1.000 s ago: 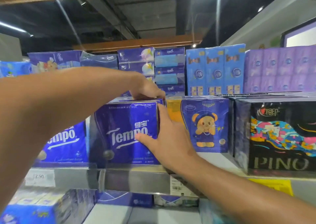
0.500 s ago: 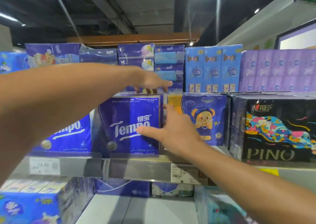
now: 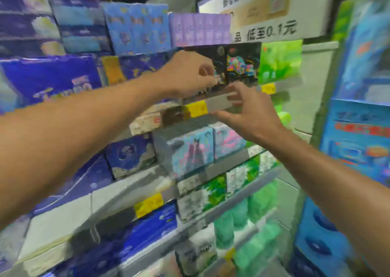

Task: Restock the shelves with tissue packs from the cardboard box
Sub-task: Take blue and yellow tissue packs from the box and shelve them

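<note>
The frame is blurred by motion. The blue Tempo tissue pack [image 3: 48, 80] stands on the upper shelf at the left, with no hand on it. My left hand [image 3: 187, 74] hovers in front of the left part of a black patterned tissue pack [image 3: 240, 63]; its fingers are loosely curled and I see nothing in them. My right hand [image 3: 249, 112] is lower and to the right, fingers spread, just in front of the grey shelf rail [image 3: 217, 103]. No cardboard box is in view.
Shelves full of tissue packs run from upper left to lower right: a green pack [image 3: 279, 59] beside the black one, pastel packs [image 3: 190, 150] one shelf down, green packs [image 3: 242, 224] lower. A blue product stack [image 3: 358, 129] stands close at the right.
Both hands have come off the Tempo pack and moved right, level with the black pack. The view has swung right and down, so lower shelves now show.
</note>
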Motion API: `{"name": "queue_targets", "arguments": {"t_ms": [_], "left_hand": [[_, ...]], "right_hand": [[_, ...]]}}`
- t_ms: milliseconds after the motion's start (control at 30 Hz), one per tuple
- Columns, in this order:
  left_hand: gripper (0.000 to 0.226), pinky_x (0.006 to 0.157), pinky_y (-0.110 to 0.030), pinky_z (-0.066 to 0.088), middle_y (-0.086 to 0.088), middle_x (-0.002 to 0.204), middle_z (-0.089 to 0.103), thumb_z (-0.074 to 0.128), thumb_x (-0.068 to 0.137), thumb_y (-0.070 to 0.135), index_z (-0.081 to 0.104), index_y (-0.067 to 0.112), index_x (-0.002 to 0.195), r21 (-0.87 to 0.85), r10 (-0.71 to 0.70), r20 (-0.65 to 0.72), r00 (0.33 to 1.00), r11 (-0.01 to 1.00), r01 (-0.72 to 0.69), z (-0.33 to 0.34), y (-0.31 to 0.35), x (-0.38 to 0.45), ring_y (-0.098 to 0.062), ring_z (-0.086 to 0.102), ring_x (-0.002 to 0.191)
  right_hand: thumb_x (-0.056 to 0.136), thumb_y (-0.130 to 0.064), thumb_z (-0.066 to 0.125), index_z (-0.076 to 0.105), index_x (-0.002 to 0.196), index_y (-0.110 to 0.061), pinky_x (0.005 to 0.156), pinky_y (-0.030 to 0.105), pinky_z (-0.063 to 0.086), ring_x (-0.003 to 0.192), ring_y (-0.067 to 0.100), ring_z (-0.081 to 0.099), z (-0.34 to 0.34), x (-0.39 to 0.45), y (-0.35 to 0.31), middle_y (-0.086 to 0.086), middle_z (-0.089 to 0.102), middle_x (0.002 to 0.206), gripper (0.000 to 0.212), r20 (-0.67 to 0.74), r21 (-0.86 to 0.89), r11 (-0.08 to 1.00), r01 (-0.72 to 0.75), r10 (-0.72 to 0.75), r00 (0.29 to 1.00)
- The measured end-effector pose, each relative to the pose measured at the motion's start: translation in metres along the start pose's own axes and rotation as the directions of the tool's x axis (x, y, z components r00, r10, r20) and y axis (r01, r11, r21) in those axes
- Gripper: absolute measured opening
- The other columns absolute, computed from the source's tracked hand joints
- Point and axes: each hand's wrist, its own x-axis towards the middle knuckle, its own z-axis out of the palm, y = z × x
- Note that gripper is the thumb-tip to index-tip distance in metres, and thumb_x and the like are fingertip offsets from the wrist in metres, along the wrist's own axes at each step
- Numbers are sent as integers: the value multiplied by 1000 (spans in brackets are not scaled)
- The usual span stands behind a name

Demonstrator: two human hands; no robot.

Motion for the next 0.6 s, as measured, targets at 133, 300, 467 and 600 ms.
{"name": "queue_targets", "arguments": {"t_ms": [133, 300, 467, 600], "left_hand": [[31, 86, -30, 50, 1, 103, 74, 64, 85, 44, 72, 21, 105, -325, 202, 160, 966, 935, -142, 85, 120, -34, -14, 67, 96], [31, 89, -23, 45, -2, 114, 72, 69, 90, 37, 70, 18, 115, -558, 420, 281, 863, 803, -209, 174, 303, -96, -15, 66, 105], [35, 91, -23, 42, 1, 115, 71, 69, 90, 38, 68, 19, 119, -769, 600, 319, 734, 616, -170, 219, 516, -185, -13, 64, 105], [46, 91, -22, 42, 2, 116, 70, 64, 86, 50, 69, 19, 119, -857, 742, 335, 581, 496, -139, 233, 696, -277, -14, 64, 107]], "right_hand": [[70, -53, 79, 54, 130, -18, 92, 41, 49, 113, 29, 62, -75, -126, 52, 10, 68, 121, 73, -28, -212, 946, -247, 247, 969], [67, -55, 81, 51, 134, -22, 85, 34, 45, 108, 28, 62, -189, -317, 101, 6, 68, 118, 80, -145, -309, 736, -602, 589, 795], [70, -55, 80, 45, 140, -24, 92, 32, 43, 113, 26, 59, -296, -540, 109, 5, 63, 127, 84, -376, -119, 434, -893, 813, 445], [57, -75, 71, 51, 135, -26, 91, 40, 51, 110, 24, 63, -375, -716, 97, 5, 69, 116, 95, -505, 111, 195, -974, 856, 114]]}}
